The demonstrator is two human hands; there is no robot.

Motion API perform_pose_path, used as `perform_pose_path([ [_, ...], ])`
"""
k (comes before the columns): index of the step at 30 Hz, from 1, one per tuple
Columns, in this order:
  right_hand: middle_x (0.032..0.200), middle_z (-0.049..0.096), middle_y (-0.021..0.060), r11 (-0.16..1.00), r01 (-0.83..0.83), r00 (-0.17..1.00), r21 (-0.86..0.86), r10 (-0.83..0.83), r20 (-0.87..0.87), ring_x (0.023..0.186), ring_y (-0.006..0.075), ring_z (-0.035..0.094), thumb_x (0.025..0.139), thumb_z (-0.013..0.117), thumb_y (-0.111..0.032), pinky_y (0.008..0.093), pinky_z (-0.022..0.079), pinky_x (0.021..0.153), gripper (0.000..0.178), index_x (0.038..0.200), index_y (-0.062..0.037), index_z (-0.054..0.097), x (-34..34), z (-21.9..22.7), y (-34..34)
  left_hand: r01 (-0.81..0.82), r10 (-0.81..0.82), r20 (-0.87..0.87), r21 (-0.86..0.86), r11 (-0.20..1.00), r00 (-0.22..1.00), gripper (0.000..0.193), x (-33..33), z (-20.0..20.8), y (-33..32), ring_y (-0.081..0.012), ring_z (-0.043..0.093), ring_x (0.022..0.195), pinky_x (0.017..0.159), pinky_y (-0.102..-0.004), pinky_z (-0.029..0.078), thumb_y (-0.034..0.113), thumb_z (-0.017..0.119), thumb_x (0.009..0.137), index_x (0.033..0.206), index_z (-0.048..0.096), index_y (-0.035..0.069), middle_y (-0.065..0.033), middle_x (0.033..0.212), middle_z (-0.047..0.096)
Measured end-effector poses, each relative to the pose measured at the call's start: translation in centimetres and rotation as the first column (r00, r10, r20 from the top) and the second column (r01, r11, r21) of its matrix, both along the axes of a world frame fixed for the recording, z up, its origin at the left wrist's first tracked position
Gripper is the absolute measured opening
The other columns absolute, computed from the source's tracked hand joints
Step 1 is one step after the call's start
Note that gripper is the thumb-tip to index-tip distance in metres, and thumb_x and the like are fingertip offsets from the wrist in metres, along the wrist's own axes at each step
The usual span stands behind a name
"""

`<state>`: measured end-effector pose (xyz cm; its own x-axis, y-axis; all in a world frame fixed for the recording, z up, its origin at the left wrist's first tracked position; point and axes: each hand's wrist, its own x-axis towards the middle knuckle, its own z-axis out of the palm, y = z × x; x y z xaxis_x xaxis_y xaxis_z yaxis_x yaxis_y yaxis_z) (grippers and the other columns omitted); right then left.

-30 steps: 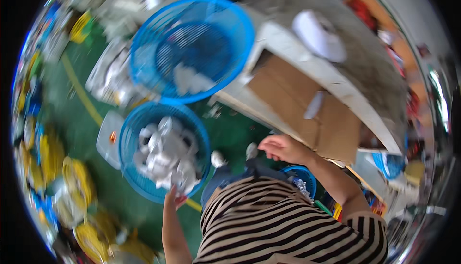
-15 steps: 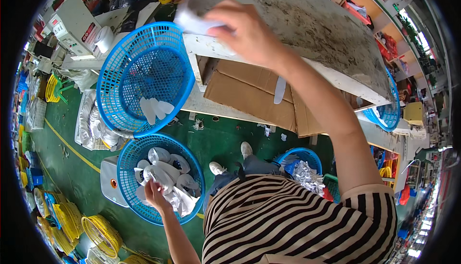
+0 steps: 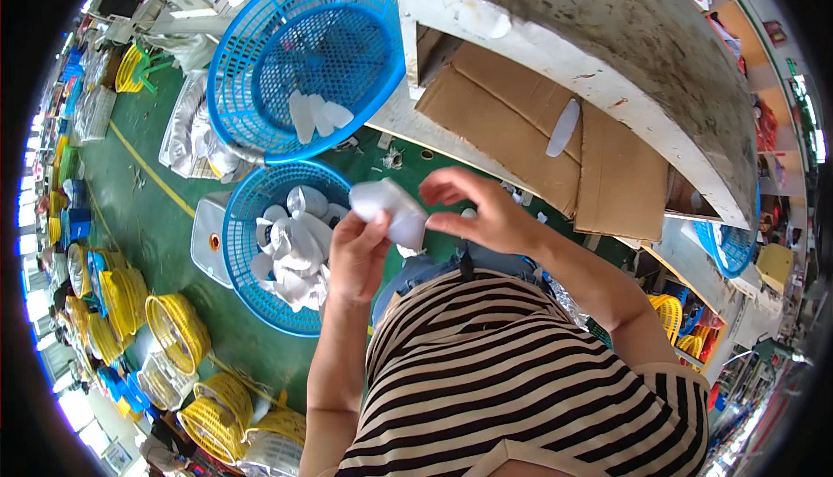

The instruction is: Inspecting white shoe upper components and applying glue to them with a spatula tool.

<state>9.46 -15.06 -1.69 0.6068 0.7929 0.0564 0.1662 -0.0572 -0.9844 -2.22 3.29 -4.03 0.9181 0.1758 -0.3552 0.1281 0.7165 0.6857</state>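
In front of my waist, my left hand (image 3: 357, 256) pinches a white shoe upper (image 3: 390, 208) between thumb and fingers. My right hand (image 3: 486, 212) is beside the upper's right end, fingers apart and curved, holding nothing. Below and left of the upper, a round blue basket (image 3: 232, 256) stands on the floor with a heap of similar white uppers (image 3: 295, 238). Farther back, a second blue basket (image 3: 227, 78) tilts beside the worktable and carries several flat white insole-shaped pieces (image 3: 317, 115) at its near side.
A worn white worktable (image 3: 607, 78) fills the far right, with flat cardboard (image 3: 495, 112) on the shelf below and one white insole-shaped piece (image 3: 564, 128) on it. A grey box (image 3: 208, 238) stands left of the near basket. Yellow baskets (image 3: 178, 329) are stacked at the left.
My right hand has come down from above the table to my waist and is opened. My left hand has risen from the basket of uppers and holds a white upper.
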Motion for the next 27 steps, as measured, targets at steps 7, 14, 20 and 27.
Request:
perform_pose_path([
  [7, 0.091, 0.063, 0.0023, 0.993, 0.105, 0.864, -0.047, -0.114, -0.49, 0.083, 0.005, 0.057, 0.089, 0.066, -0.012, 0.0196, 0.047, 0.073, 0.023, 0.105, 0.0015, 0.059, 0.9, -0.5, -3.0, 0.2, -0.199, -0.032, 0.036, 0.979, 0.979, 0.035, 2.0, 0.4, -3.3, -0.0139, 0.058, 0.098, 0.089, -0.0298, 0.045, 0.02, 0.066, 0.09, 0.115, 0.059, -0.003, -0.0076, 0.106, 0.065],
  [14, 0.084, 0.064, 0.0042, 0.998, 0.05, 0.768, -0.039, -0.063, -0.637, 0.076, 0.009, 0.06, 0.086, 0.069, -0.015, 0.023, 0.049, 0.071, 0.022, 0.098, 0.0008, 0.061, 0.6, -1.3, -5.1, 0.266, -0.232, -0.16, 0.25, 0.931, 0.96, 0.025, 2.7, 0.8, -4.9, -0.009, 0.06, 0.072, 0.064, -0.0226, 0.048, 0.016, 0.07, 0.086, 0.1, 0.066, -0.004, -0.0057, 0.085, 0.068],
  [20, 0.075, 0.061, 0.0066, 0.933, 0.25, 0.968, -0.26, -0.241, 0.068, 0.066, 0.0125, 0.059, 0.079, 0.066, -0.001, 0.0255, 0.049, 0.064, 0.014, 0.091, 0.0005, 0.059, -1.5, -1.3, -4.7, 0.282, -0.145, -0.276, 0.559, 0.78, 0.95, 0.024, 2.1, -0.5, -6.8, -0.0069, 0.058, 0.068, 0.06, -0.022, 0.048, 0.015, 0.069, 0.086, 0.1, 0.067, -0.004, -0.005, 0.082, 0.068],
  [27, 0.078, 0.06, 0.0094, 0.957, 0.242, 0.933, -0.161, -0.185, 0.309, 0.069, 0.0195, 0.061, 0.08, 0.067, -0.004, 0.0307, 0.048, 0.063, 0.018, 0.095, -0.0028, 0.057, -1.8, 1.2, -5.2, 0.19, -0.174, -0.086, 0.224, 0.956, 0.981, 0.023, 1.8, -0.6, -7.1, -0.0089, 0.061, 0.082, 0.074, -0.0239, 0.049, 0.012, 0.069, 0.087, 0.105, 0.064, -0.001, -0.0056, 0.094, 0.068],
])
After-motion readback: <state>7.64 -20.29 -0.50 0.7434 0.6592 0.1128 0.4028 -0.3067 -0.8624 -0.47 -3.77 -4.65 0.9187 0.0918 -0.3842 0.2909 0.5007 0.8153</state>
